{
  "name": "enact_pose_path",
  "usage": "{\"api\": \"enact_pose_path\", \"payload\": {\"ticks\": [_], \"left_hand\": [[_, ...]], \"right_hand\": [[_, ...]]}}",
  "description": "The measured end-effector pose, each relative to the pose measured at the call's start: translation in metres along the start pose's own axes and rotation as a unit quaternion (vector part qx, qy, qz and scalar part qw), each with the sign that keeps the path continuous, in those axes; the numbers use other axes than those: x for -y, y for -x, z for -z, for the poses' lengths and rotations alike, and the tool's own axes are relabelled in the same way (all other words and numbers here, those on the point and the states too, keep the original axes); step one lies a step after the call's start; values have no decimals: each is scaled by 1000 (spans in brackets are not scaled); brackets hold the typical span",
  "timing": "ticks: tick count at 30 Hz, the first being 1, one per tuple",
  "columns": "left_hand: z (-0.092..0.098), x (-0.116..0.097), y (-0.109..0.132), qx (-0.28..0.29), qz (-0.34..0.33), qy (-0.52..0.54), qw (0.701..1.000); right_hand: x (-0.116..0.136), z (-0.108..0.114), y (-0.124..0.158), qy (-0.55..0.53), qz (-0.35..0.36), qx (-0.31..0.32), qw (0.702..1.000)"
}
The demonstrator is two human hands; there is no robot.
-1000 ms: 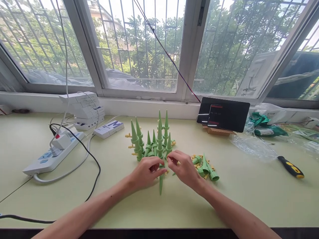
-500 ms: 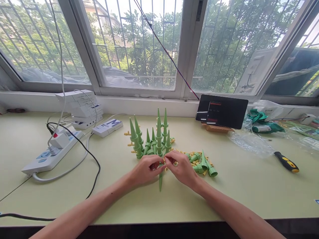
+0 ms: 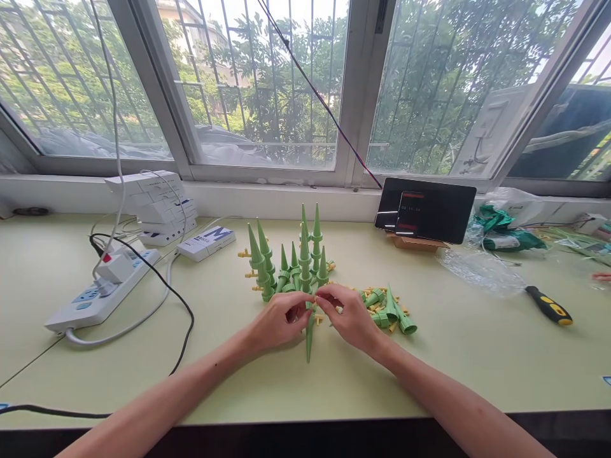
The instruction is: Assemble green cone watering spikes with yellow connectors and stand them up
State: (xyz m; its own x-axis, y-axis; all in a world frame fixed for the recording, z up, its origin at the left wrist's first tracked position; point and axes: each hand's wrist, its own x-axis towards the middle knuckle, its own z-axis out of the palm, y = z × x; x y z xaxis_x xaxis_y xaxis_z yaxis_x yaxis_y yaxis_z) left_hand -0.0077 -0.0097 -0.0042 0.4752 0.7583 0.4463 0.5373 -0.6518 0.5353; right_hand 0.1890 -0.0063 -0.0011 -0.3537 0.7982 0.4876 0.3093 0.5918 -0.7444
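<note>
My left hand (image 3: 282, 316) is closed in a pinch at the wide end of a green plastic plant-watering spike (image 3: 309, 346), whose tip points toward me. Opposite it, my right hand (image 3: 347, 313) has thumb and forefinger pinched together over the same end, on what looks like a small yellow valve piece, mostly hidden by the fingertips. Just behind my hands several green spikes (image 3: 304, 254) stand upright in stacks, some with yellow valves (image 3: 250, 275) sticking out. Right of my right hand lies a heap of loose green spikes (image 3: 407, 323) and small yellow pieces.
At left are a power strip (image 3: 102, 299) with cables, a pile of white boxes (image 3: 167, 216) and a flat white box (image 3: 207, 243). A tablet (image 3: 429, 210) leans at the back. Plastic bags (image 3: 482, 273) and a screwdriver (image 3: 548, 306) lie right. Part of another person's hand (image 3: 602, 277) shows at the right edge.
My fingertips have shifted slightly around the spike's wide end, and the spike has tilted a little. Another person's hand has appeared at the right edge.
</note>
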Motion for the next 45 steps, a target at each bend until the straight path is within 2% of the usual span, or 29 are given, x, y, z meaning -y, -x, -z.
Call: {"api": "enact_pose_path", "payload": {"ticks": [6,18,25,30,38,45], "left_hand": [[-1,3,-1,9,17,-8,1000],[-1,6,-2,0,7,-7,1000],[0,4,-4,-9,8,-26,1000],[1,1,-6,-30,41,-34,998],[0,6,-7,25,51,-67,996],[0,7,-7,35,49,-68,996]], "right_hand": [[0,1,0,-3,-6,2,1000],[-3,3,-1,-34,-20,16,999],[-5,4,-2,17,2,9,1000],[-8,9,-5,22,-3,-9,1000],[-15,15,-6,40,-7,-17,999],[-15,15,-5,52,-13,-11,999]]}}
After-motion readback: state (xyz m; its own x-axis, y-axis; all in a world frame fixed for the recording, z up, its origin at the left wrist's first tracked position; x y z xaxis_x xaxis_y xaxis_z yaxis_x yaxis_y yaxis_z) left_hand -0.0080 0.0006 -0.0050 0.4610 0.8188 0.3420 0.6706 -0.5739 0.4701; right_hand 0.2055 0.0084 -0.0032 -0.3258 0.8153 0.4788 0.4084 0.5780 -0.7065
